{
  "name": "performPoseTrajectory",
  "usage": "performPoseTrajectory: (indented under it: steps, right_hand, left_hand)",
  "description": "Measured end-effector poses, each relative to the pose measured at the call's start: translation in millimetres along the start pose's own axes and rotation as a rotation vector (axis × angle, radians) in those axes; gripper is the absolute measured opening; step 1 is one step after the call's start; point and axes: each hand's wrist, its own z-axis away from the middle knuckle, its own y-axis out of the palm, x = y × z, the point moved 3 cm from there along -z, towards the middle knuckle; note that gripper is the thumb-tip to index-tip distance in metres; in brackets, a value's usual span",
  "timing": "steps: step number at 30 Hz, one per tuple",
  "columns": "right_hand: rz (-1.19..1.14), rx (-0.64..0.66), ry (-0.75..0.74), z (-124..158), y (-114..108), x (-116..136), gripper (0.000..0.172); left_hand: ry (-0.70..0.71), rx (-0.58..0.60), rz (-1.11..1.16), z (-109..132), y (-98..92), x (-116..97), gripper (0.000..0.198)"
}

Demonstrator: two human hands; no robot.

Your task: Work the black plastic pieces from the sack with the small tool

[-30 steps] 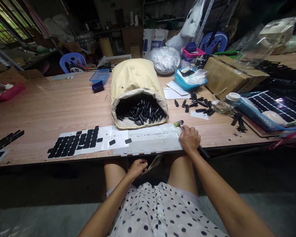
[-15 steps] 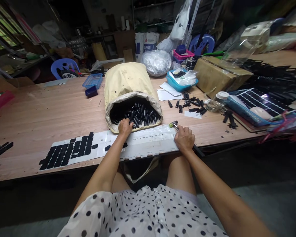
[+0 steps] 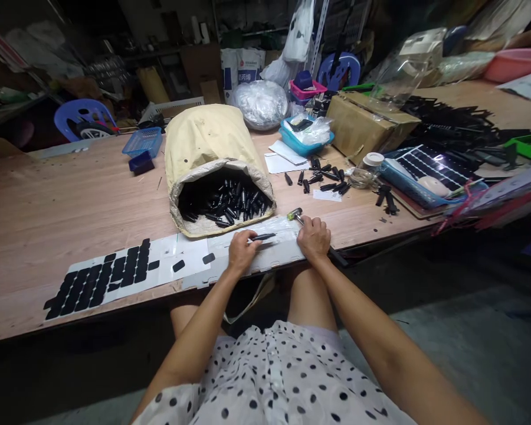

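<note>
We are bringing our left hand (image 3: 242,252) back from the mouth of the sack (image 3: 207,136); its fingertips are now pinching a slim black piece (image 3: 264,236) over the pale board (image 3: 278,252). Our right hand (image 3: 314,238) is wrapping closed around a hammer (image 3: 294,214), near the piece.

The left hand (image 3: 242,252) covers one end of a black part (image 3: 265,236); the right hand (image 3: 314,238) hides the middle of the hammer's (image 3: 294,213) handle. Deep inside the sack (image 3: 210,136) shadow swallows everything. Print on the slip (image 3: 327,195) is too small to read. The right edge cuts off the pink basin (image 3: 515,65) and green tray (image 3: 528,147), the left edge the counter (image 3: 48,200), the bottom edge the shirt (image 3: 269,372).
</note>
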Motion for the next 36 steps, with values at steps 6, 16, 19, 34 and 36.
performPoseTrajectory:
  steps: [6,16,19,34,36]
  right_hand:
    - [-0.023,0.037,0.008,-3,-4,1,0.035]
    - [-0.481,0.015,-0.095,18,-20,-5,0.042]
    - [-0.607,0.011,-0.172,35,-27,3,0.042]
    - [-0.555,0.001,-0.284,61,-37,23,0.043]
    - [-0.556,0.002,-0.304,64,-37,28,0.043]
  left_hand:
    - [0.073,0.054,-0.098,-2,32.0,-4,0.012]
    - [0.048,0.129,-0.138,-3,32.0,-5,0.011]
    - [0.044,0.138,-0.143,-3,32.3,-7,0.012]
    - [0.052,0.121,-0.113,-4,36.7,-8,0.013]
    - [0.038,0.12,-0.108,-4,37.4,-7,0.013]
